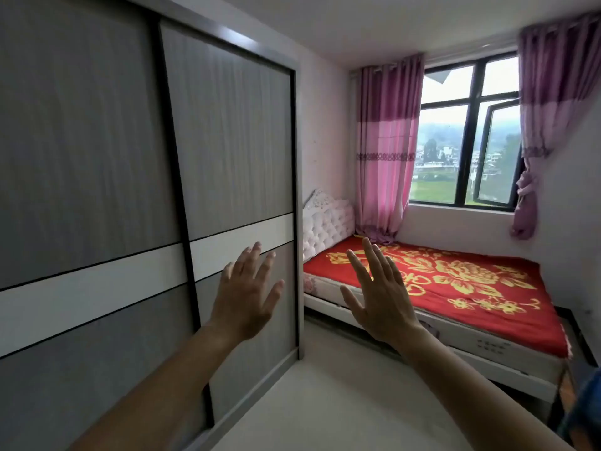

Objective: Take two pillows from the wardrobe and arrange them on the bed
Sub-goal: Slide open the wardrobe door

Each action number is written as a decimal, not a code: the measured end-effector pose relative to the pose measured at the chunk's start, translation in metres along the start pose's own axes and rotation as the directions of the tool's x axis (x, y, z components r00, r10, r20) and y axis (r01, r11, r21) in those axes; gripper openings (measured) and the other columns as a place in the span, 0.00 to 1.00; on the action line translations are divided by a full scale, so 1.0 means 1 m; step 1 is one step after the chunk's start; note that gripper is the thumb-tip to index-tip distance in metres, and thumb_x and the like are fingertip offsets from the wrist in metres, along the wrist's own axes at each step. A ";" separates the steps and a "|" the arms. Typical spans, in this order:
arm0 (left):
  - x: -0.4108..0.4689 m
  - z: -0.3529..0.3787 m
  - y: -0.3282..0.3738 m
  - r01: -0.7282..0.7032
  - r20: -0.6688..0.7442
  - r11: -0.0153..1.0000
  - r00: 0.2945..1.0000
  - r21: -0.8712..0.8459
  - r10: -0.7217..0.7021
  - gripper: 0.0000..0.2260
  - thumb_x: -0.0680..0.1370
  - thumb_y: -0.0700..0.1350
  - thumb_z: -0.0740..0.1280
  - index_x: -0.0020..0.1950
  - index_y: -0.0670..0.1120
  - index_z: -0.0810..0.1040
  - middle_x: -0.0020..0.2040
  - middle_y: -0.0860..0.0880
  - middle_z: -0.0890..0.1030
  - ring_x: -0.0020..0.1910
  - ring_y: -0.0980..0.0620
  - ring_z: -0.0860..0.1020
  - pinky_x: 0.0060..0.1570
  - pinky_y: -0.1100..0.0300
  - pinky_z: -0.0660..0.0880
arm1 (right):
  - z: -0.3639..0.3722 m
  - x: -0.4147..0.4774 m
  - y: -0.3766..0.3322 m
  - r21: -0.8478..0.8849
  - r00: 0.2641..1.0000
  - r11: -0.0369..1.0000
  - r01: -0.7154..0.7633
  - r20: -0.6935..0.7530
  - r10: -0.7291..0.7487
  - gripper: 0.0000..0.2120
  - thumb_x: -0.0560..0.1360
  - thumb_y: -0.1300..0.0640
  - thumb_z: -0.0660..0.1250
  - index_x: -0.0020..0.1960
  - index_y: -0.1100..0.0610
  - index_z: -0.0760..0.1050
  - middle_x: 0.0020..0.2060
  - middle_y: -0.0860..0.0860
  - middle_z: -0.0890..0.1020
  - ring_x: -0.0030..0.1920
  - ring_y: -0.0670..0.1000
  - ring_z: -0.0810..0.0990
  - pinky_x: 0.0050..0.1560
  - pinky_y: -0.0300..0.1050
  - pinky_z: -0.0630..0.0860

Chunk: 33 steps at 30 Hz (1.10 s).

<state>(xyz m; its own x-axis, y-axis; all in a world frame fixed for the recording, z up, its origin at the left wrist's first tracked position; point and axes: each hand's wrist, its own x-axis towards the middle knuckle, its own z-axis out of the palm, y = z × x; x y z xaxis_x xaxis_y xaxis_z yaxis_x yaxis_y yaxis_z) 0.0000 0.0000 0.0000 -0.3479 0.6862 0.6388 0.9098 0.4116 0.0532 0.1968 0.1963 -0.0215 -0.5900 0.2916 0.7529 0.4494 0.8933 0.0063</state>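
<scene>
A grey wardrobe (pixel 97 157) with two sliding doors, each crossed by a white band, fills the left half of the view; both doors are closed and no pillows show. My left hand (pixel 245 297) is raised with fingers spread in front of the right door's lower panel. My right hand (pixel 379 296) is held up beside it, fingers apart, empty, in front of the bed. The bed (pixel 455 281) stands at the right under the window, covered by a red sheet with a yellow flower pattern; its white tufted headboard (pixel 327 222) stands right next to the wardrobe.
A window (pixel 468 138) with pink and purple curtains (pixel 385 151) is behind the bed; one pane stands open. Pale floor (pixel 325 395) lies between wardrobe and bed. A dark object (pixel 575 359) sits at the bed's right end.
</scene>
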 end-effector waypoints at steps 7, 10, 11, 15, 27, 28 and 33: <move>0.005 0.048 -0.038 -0.003 0.034 0.999 0.999 0.043 0.002 0.30 0.78 0.62 0.47 0.77 0.50 0.60 0.79 0.44 0.58 0.78 0.45 0.56 0.72 0.43 0.58 | 0.058 0.000 -0.002 -0.047 0.997 0.997 -0.060 0.051 0.062 0.32 0.80 0.40 0.55 0.79 0.54 0.58 0.80 0.58 0.52 0.80 0.59 0.52 0.77 0.60 0.57; 0.020 0.082 -0.046 -0.009 0.090 0.998 0.996 0.057 0.004 0.31 0.78 0.63 0.45 0.78 0.51 0.59 0.80 0.44 0.56 0.79 0.46 0.53 0.74 0.41 0.55 | 0.090 0.005 0.018 -0.075 0.992 0.996 -0.045 0.111 0.053 0.32 0.81 0.39 0.54 0.80 0.53 0.57 0.80 0.59 0.51 0.80 0.59 0.50 0.78 0.61 0.56; 0.028 0.095 -0.046 -0.008 0.105 0.998 0.994 0.065 0.001 0.31 0.78 0.63 0.45 0.78 0.51 0.58 0.80 0.45 0.54 0.79 0.46 0.51 0.75 0.41 0.53 | 0.101 0.010 0.027 -0.083 0.990 0.996 -0.042 0.132 0.053 0.32 0.81 0.38 0.52 0.80 0.52 0.56 0.80 0.59 0.50 0.80 0.59 0.49 0.78 0.61 0.55; 0.074 0.152 -0.042 0.001 0.113 0.997 0.993 0.081 -0.011 0.31 0.78 0.63 0.44 0.79 0.52 0.55 0.81 0.45 0.51 0.79 0.47 0.46 0.76 0.39 0.47 | 0.156 0.038 0.075 -0.090 0.985 0.994 -0.059 0.153 0.073 0.32 0.81 0.36 0.48 0.80 0.51 0.53 0.81 0.58 0.48 0.81 0.57 0.46 0.79 0.60 0.52; 0.279 0.294 -0.030 0.065 0.144 0.980 0.985 0.188 -0.093 0.31 0.78 0.62 0.44 0.78 0.50 0.57 0.80 0.43 0.54 0.79 0.46 0.51 0.75 0.38 0.49 | 0.318 0.171 0.240 0.035 0.967 0.999 0.004 0.255 -0.013 0.32 0.81 0.36 0.50 0.81 0.51 0.52 0.81 0.57 0.47 0.80 0.56 0.44 0.79 0.60 0.49; 0.288 0.303 -0.033 0.079 0.137 0.980 0.985 0.184 -0.105 0.31 0.78 0.62 0.44 0.78 0.50 0.57 0.80 0.44 0.54 0.79 0.46 0.51 0.75 0.38 0.49 | 0.330 0.180 0.246 0.049 0.966 0.999 -0.009 0.260 -0.004 0.33 0.81 0.36 0.50 0.81 0.50 0.51 0.81 0.56 0.47 0.80 0.56 0.44 0.80 0.59 0.48; 0.335 0.366 -0.071 0.133 0.158 0.968 0.973 0.212 -0.169 0.32 0.77 0.63 0.43 0.79 0.51 0.56 0.80 0.44 0.52 0.79 0.46 0.49 0.75 0.40 0.47 | 0.417 0.228 0.269 0.111 0.944 0.994 0.009 0.326 -0.045 0.33 0.81 0.36 0.48 0.81 0.49 0.51 0.81 0.56 0.46 0.80 0.56 0.43 0.80 0.57 0.45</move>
<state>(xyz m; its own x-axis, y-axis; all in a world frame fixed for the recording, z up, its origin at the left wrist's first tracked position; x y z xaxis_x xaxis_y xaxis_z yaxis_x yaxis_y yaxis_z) -0.2640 0.4199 -0.0706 -0.5277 0.6933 0.4908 0.7866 0.6170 -0.0258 -0.0967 0.6455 -0.1225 -0.7958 0.3467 0.4965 0.3667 0.9284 -0.0605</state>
